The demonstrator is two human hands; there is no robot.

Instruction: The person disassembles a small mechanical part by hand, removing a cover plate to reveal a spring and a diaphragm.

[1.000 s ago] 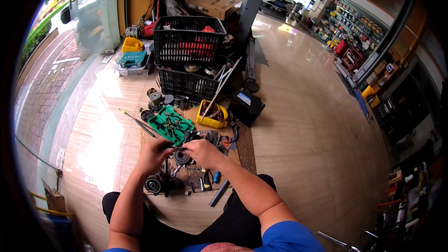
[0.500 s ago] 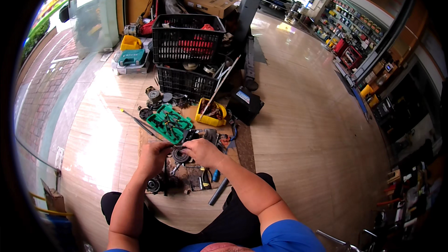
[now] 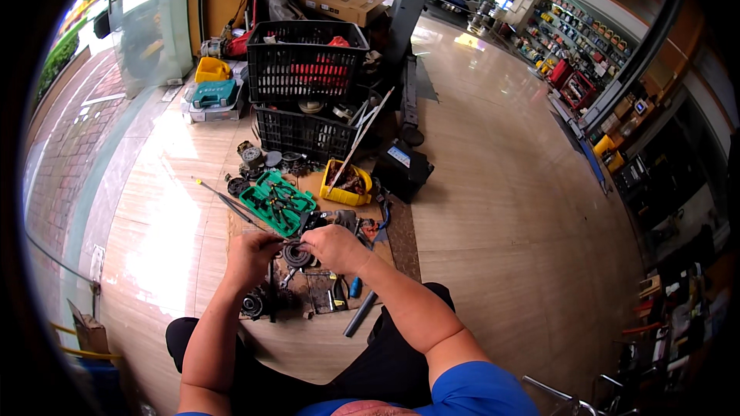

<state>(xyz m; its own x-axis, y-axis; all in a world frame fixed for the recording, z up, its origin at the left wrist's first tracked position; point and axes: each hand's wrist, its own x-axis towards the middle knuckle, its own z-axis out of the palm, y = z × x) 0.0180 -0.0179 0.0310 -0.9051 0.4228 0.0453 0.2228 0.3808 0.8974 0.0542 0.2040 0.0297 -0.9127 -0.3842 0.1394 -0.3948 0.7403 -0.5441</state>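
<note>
Your left hand [image 3: 251, 259] and right hand [image 3: 334, 249] flanked the round dark part [image 3: 296, 256] near the green case [image 3: 276, 202]; I couldn't tell whether their fingers gripped anything. The part looked rigid, heavy, best held by its rim.

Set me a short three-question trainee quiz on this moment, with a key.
1. True or false: the left hand and right hand are held far apart.
2. The yellow bin stands between the green tool case and: A) a red bucket; B) a black box; C) a white stool.
3. Fill in: the green tool case lies ____ (open or closed).

Key: 1 false; 2 B; 3 open.
</note>
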